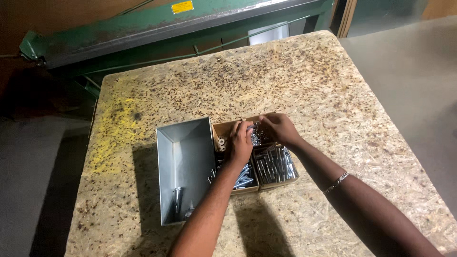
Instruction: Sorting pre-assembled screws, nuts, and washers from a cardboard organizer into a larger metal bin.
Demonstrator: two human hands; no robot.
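Observation:
My left hand (241,141) reaches into a brown cardboard box (278,184) that is divided into compartments, its fingers closed on small shiny metal parts (255,136) at the far end. My right hand (280,128) meets it from the right, fingers pinching the same small parts. Long silver bolts (275,164) fill the near right compartment. More bolts (244,178) lie in the near left compartment under my left wrist. What exactly each hand grips is too small to make out.
A grey sheet-metal bin (184,143) stands touching the box's left side, with a few bolts (177,196) at its near end. Everything rests on a chipboard table (309,76). A green metal machine (143,33) runs behind the table's far edge.

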